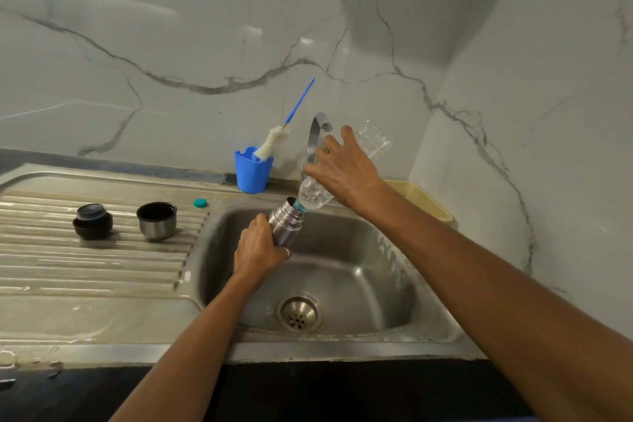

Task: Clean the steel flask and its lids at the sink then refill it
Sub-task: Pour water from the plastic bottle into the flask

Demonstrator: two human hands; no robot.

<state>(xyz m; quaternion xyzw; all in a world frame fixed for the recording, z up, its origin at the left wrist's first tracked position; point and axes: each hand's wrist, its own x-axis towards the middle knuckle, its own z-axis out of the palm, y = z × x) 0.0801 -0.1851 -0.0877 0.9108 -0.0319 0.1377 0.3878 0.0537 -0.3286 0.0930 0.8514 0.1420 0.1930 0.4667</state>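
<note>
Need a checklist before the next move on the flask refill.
1. Grip: left hand holds flask over the sink: ok.
2. Is the flask upright: not ok, tilted.
3. Aim: right hand holds bottle with its neck at the flask mouth: ok.
4. Fill level inside the flask: cannot tell.
5. Lids: stopper and steel cup sit apart on the draining board: ok.
6. Small bottle cap lies by the sink rim: ok.

One head cam, wide-angle — looks fwd & down over the sink (359, 260), close in, wall (171, 44) behind.
</note>
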